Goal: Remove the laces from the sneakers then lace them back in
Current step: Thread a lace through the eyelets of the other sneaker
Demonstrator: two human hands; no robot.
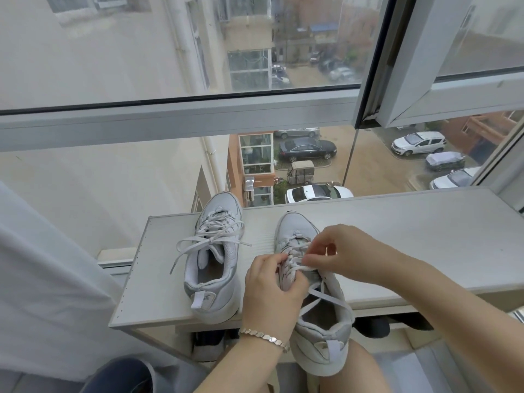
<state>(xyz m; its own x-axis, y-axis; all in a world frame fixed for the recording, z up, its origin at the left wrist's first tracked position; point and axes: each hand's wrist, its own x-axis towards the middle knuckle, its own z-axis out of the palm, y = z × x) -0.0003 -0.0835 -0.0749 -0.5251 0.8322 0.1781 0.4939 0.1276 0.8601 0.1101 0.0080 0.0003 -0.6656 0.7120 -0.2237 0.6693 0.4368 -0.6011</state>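
A pale curtain (42,279) hangs at far left beside a white counter (425,236) set against a window. On the counter's left part stands a laced sneaker (211,282), toe toward the glass, its white lace (209,236) threaded through the eyelets with the ends trailing loose. Just beside it, the person's left hand (269,287), a silver bracelet (263,336) at the wrist, curls its fingers around the side of the second sneaker (320,344) near the tongue. That sneaker's heel overhangs the counter's near edge above a bare knee. The right hand (343,251) pinches its loose lace (323,296) over the eyelets, the ends crossing the shoe's opening. At right an open window sash (425,66) angles inward; parked cars (416,143) show below.
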